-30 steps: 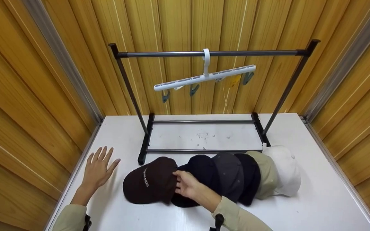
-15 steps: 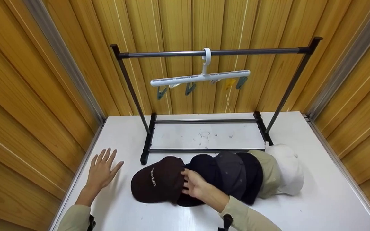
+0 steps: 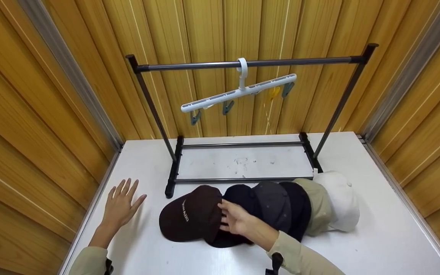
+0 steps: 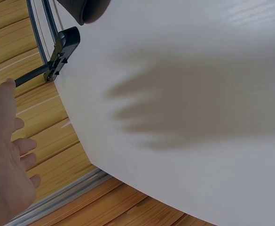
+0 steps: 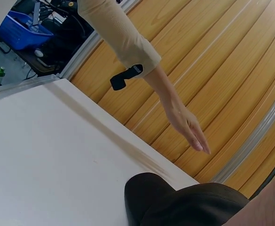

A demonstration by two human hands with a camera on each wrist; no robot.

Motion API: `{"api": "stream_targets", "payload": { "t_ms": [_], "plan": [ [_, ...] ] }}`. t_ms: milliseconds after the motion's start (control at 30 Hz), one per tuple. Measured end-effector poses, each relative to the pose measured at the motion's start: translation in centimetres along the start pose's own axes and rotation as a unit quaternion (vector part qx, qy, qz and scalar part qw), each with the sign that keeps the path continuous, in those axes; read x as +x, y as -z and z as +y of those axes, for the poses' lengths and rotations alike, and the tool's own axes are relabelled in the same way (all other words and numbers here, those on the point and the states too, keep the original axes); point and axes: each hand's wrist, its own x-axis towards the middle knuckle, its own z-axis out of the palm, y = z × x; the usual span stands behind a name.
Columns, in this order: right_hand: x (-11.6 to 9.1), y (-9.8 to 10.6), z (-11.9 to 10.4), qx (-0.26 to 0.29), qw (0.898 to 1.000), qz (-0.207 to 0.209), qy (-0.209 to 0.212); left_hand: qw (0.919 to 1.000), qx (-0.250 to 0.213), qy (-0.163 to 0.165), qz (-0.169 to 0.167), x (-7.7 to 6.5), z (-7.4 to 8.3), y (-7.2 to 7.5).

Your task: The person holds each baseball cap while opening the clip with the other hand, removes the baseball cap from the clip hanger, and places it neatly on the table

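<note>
My right hand [image 3: 237,219] pinches the back edge of a dark brown baseball cap [image 3: 195,214] with light lettering on its front. That cap lies leftmost in a row on the white table, its brim facing left, and overlaps a black cap [image 3: 239,194] behind it. In the right wrist view the brown cap [image 5: 189,205] fills the bottom, and part of my right hand [image 5: 269,205] shows at the corner. To the left, my left hand [image 3: 120,206] hovers over the table with fingers spread, holding nothing; its shadow falls below it in the left wrist view.
A dark grey cap [image 3: 271,202], another dark cap [image 3: 300,206], a beige cap [image 3: 317,210] and a white cap [image 3: 340,202] continue the row rightward. Behind stands a black rack [image 3: 189,66], with a white clip hanger [image 3: 239,93] on its bar. Wood-patterned walls [image 3: 52,114] enclose the table.
My right hand has drawn the brown cap a little to the right, closer over the black cap. The hanger has swung on the bar. My left hand stays spread.
</note>
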Motion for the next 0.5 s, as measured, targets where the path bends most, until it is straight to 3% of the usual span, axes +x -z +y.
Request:
{"api": "stream_targets", "payload": {
  "t_ms": [300, 500],
  "plan": [
    [-0.55, 0.54, -0.32, -0.01, 1.0, 0.003, -0.001, 0.9999, 0.012, 0.0, 0.01, -0.54, -0.4, -0.11],
    [-0.98, 0.8, -0.56, -0.017, 1.0, 0.002, 0.0, 0.9999, 0.008, 0.006, -0.006, -0.61, -0.44, 0.16]
  ]
}}
